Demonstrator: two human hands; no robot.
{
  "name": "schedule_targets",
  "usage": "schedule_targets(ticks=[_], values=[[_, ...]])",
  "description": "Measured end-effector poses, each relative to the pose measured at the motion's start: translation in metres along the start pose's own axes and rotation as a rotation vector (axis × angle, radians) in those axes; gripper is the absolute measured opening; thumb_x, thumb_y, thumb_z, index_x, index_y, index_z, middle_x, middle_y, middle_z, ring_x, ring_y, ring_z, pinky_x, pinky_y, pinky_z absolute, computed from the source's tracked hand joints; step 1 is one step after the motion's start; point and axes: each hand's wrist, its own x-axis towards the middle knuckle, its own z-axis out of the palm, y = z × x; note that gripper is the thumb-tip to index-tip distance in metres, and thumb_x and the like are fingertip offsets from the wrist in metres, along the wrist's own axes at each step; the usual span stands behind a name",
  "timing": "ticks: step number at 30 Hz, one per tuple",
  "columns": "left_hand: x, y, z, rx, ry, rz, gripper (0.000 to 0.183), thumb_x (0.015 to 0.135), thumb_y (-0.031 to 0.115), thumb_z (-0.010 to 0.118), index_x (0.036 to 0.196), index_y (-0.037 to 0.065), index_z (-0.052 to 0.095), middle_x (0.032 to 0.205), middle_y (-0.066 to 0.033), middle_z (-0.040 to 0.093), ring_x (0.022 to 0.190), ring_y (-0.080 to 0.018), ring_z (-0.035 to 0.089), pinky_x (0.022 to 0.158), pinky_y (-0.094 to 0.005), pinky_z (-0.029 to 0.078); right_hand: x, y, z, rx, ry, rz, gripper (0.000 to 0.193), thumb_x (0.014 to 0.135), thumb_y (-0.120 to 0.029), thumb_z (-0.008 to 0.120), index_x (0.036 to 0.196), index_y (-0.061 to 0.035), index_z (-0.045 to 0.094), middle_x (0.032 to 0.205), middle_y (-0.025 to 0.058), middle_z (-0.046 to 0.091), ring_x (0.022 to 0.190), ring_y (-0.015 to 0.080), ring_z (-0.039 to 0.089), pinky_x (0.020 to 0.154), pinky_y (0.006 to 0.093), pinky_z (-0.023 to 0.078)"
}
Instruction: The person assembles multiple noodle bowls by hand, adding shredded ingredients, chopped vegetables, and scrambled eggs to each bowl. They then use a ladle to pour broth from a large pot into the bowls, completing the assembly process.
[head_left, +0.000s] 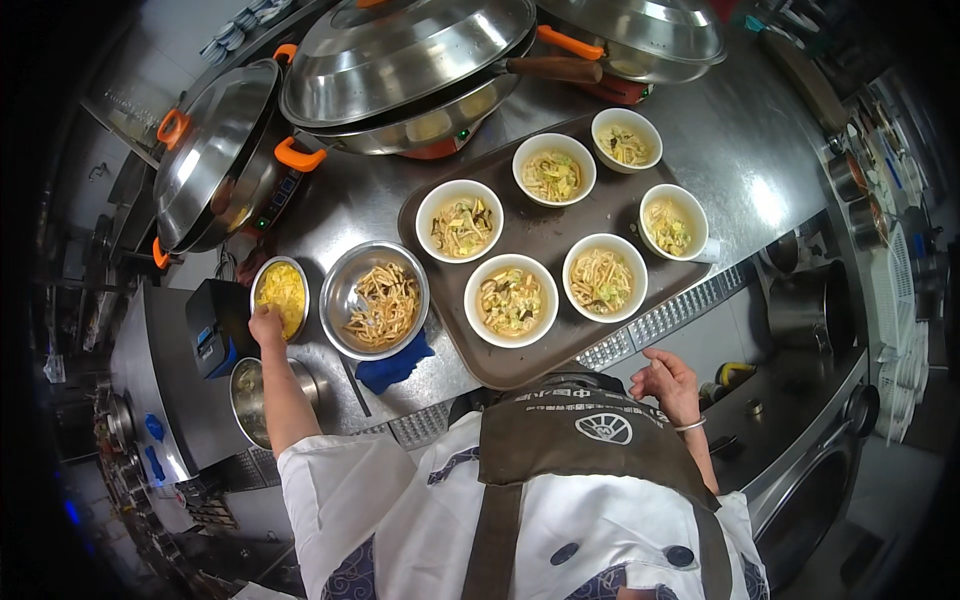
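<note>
At the left, my left hand point(267, 325) reaches over the near rim of a small bowl point(305, 302) of yellow shreds point(282, 292) that look like egg strips. Its fingers are bunched together in the shreds, with the tips partly hidden. Beside it stands a steel bowl point(340, 337) of brown strips point(385, 305). A brown tray point(430, 262) carries several white bowls point(510, 343) holding pale strips, greens and broth. My right hand point(668, 385) hovers past the tray's near right side, touching nothing, its fingers loosely bent and apart.
Large lidded pans point(410, 60) with orange handles stand along the back and left. A blue cloth point(395, 365) lies before the steel bowl. A black box point(218, 328) and another metal bowl point(250, 400) sit at the left. A metal pot point(815, 315) stands at the right.
</note>
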Motion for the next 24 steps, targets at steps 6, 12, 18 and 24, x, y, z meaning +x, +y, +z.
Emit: schedule_targets(ticks=[6,12,18,24], values=[[-0.01,0.088,-0.045,-0.892,-0.23,-0.578,0.005,0.078,0.005,0.056,0.077,0.006,0.051,0.065,-0.0018,0.052,0.052,-0.0077,0.048,0.043,-0.0173,0.039,0.001,-0.001,0.005,0.025,-0.007,0.029,0.025,0.088,-0.012,0.045,0.108,0.0037,0.047,0.072,0.0125,0.058,0.055,0.018,0.057,0.051,0.027,0.048],[-0.064,0.227,-0.062,-1.004,-0.61,-0.292,0.012,0.082,0.003,0.051,0.093,0.002,0.056,0.081,-0.0046,0.059,0.058,-0.0068,0.05,0.05,-0.0147,0.039,0.006,-0.002,0.001,0.019,-0.03,0.029,0.025,0.088,-0.012,0.045,0.107,0.0035,0.047,0.072,0.0122,0.058,0.056,0.0179,0.057,0.051,0.0267,0.048],[-0.174,0.333,-0.03,-0.607,-0.967,-0.042,0.01,0.077,0.009,0.057,0.085,0.003,0.059,0.075,-0.003,0.06,0.059,-0.0069,0.05,0.054,-0.0183,0.04,0.009,-0.004,-0.006,0.037,-0.046,0.019,0.024,0.088,-0.01,0.044,0.107,0.0035,0.047,0.072,0.0128,0.058,0.056,0.0182,0.057,0.051,0.0267,0.048],[-0.219,0.344,0.018,-0.291,-1.013,0.37,0.016,0.076,0.013,0.059,0.089,0.002,0.062,0.068,-0.0013,0.057,0.061,-0.0051,0.05,0.053,-0.0197,0.04,0.013,-0.001,-0.017,0.058,-0.029,0.003,0.023,0.088,-0.009,0.045,0.107,0.0036,0.048,0.072,0.013,0.059,0.056,0.018,0.058,0.051,0.0261,0.048]])
